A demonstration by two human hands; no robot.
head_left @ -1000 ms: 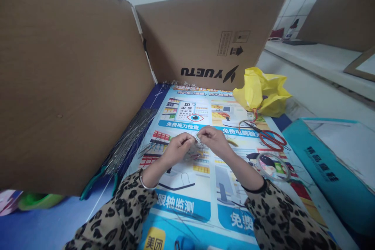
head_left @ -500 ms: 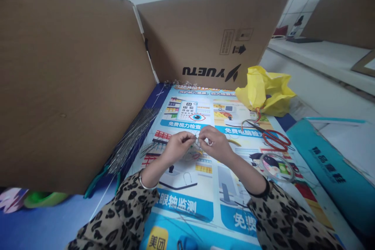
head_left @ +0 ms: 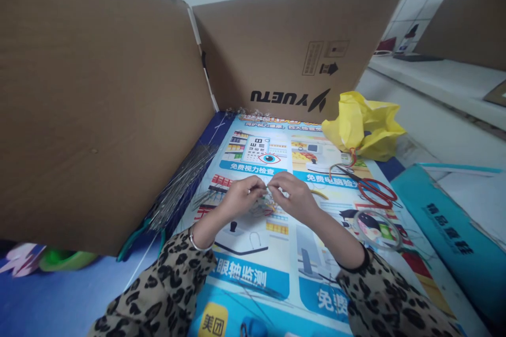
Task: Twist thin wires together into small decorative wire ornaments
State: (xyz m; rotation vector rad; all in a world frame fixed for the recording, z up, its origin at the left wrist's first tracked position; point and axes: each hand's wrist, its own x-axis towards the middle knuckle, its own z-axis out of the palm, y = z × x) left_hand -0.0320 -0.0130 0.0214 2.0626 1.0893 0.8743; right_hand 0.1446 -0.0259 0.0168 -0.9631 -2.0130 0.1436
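Grey wires (head_left: 179, 184) left, likely for reach; left hand (head_left: 242, 198), right hand (head_left: 297, 196) pinch small item (head_left: 268, 186) I can't identify, presumably steadying.

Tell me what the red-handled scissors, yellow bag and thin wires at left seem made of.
Red-handled scissors: dark blades, likely metal; smooth handles, probably plastic. Yellow bag: matte, creased, perhaps plastic or nonwoven fabric. Thin wires: grey sheen suggests bare metal.
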